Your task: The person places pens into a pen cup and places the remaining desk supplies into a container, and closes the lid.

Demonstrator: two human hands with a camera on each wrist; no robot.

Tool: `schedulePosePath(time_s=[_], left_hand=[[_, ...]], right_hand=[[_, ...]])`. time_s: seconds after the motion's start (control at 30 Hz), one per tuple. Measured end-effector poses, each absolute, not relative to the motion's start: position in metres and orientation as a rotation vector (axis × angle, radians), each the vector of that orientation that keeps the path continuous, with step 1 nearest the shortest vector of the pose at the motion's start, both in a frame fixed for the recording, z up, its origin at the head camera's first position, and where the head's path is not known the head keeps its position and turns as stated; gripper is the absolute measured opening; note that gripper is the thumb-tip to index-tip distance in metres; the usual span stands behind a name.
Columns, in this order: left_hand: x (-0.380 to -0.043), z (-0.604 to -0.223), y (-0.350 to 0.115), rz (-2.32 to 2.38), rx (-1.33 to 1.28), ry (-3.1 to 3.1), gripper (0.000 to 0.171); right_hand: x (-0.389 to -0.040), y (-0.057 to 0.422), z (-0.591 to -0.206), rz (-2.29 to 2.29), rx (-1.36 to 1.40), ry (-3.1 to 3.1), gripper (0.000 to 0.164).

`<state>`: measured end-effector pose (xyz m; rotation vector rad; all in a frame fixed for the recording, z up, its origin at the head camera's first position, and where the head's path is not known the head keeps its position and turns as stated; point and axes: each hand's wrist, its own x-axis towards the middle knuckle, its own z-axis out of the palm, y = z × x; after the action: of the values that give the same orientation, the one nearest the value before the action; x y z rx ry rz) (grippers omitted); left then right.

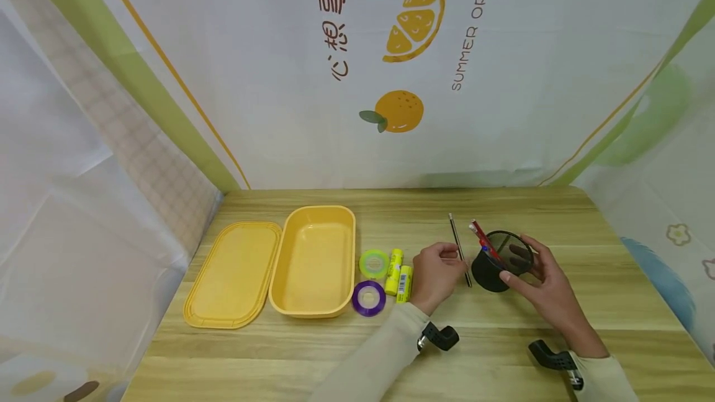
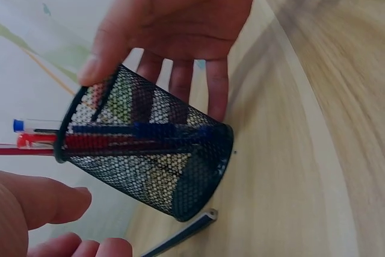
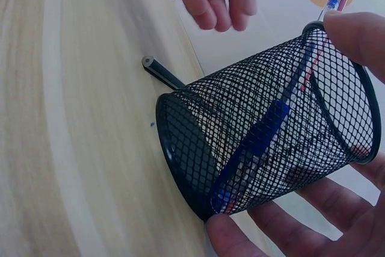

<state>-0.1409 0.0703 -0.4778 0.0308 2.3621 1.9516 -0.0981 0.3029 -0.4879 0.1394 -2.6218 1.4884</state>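
Note:
My right hand (image 1: 553,293) grips a black mesh pen holder (image 1: 489,276), thumb at the rim and fingers round the far side. The holder tilts. Inside it lean a blue-capped pen (image 2: 19,126), a red-capped pen (image 2: 36,141) and red pencils (image 1: 476,228). Just left of the holder, a dark pencil (image 1: 455,231) lies on the table, its near end close to the holder's base. Over that pencil hovers my left hand (image 1: 438,272), with loosely bent fingers and nothing visible between them. The right wrist view shows a gap between its fingertips (image 3: 240,23) and the pencil.
Left of my left hand lie two yellow tubes (image 1: 393,272), a green tape roll (image 1: 373,263) and a purple tape roll (image 1: 368,308). Farther left stand a yellow box (image 1: 313,312) and its flat lid (image 1: 231,275). A printed cloth (image 1: 268,79) hangs behind the wooden table (image 1: 268,358).

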Motion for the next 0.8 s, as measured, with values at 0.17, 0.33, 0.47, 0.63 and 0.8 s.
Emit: schedulePosePath(time_s=[0.17, 0.33, 0.47, 0.63, 0.8], left_hand=[[-0.145, -0.484, 0.075, 1.866, 0.003, 2.401, 0.036], [-0.149, -0.488, 0.079, 1.807, 0.006, 2.470, 0.036], [-0.151, -0.491, 0.082, 1.757, 0.008, 2.551, 0.035], [-0.152, -0.495, 0.084, 1.714, -0.014, 2.607, 0.034], [-0.155, -0.499, 0.084, 1.695, -0.015, 2.635, 0.034]], right_hand=[[-0.098, 0.303, -0.487, 1.485, 0.143, -2.621, 0.084], [-0.098, 0.302, -0.488, 1.480, 0.147, -2.611, 0.084], [-0.099, 0.301, -0.488, 1.488, 0.154, -2.601, 0.085], [-0.100, 0.300, -0.487, 1.482, 0.140, -2.614, 0.085], [-0.100, 0.301, -0.489, 1.470, 0.124, -2.627, 0.085]])
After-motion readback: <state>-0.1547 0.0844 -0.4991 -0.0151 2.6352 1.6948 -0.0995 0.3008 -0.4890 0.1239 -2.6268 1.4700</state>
